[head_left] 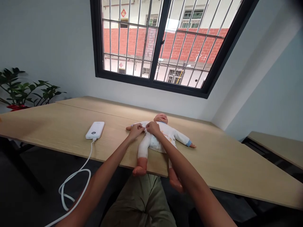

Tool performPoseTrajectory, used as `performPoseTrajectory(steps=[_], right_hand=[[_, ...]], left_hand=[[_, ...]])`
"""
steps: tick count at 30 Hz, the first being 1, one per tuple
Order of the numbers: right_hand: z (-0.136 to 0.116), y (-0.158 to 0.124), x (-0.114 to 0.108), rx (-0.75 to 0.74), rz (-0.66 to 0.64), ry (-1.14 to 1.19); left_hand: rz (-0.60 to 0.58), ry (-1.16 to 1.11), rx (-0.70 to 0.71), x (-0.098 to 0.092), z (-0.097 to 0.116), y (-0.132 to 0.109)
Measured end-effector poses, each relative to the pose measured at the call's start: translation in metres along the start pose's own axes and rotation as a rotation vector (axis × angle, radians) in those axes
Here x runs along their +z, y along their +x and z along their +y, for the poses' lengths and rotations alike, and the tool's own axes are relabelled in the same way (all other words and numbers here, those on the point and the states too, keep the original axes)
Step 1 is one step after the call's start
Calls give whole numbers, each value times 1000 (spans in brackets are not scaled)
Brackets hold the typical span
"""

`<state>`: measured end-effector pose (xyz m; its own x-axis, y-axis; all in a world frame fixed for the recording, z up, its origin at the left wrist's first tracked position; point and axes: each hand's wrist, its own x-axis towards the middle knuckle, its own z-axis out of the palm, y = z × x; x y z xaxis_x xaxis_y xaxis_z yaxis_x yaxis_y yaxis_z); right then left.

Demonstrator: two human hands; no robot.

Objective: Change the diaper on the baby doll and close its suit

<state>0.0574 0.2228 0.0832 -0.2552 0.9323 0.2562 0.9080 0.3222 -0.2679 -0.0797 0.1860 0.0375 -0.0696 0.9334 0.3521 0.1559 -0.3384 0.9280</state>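
A baby doll lies on its back on the table, head toward the window and feet over the front edge. It wears a white top with blue cuffs and a small print on the front. My left hand and my right hand meet at the side of the top, near the doll's armpit on my left. Both pinch the white cloth there, fingertips close together. The exact bit of cloth or fastening between the fingers is too small to make out. My right forearm covers part of the doll's leg on that side.
A white power bank lies on the wooden table to the left, its white cable hanging over the front edge. A potted plant stands at far left. Behind the table are a wall and a barred window.
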Motion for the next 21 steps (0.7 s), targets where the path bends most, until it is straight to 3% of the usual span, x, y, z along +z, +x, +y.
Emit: performPoseTrajectory(steps=[5, 8, 11, 16, 21], right_hand=[[36, -15, -33, -63, 155, 201], [58, -40, -44, -130, 31, 375], [63, -60, -38, -150, -62, 424], [58, -68, -24, -197, 27, 380], [67, -70, -18, -138, 37, 564]], left_hand=[[-57, -25, 70, 14, 6, 1], [-85, 34, 154, 20, 13, -1], [-132, 151, 263, 26, 18, -4], [-256, 330, 412, 33, 21, -6], [-345, 264, 393, 33, 16, -5]])
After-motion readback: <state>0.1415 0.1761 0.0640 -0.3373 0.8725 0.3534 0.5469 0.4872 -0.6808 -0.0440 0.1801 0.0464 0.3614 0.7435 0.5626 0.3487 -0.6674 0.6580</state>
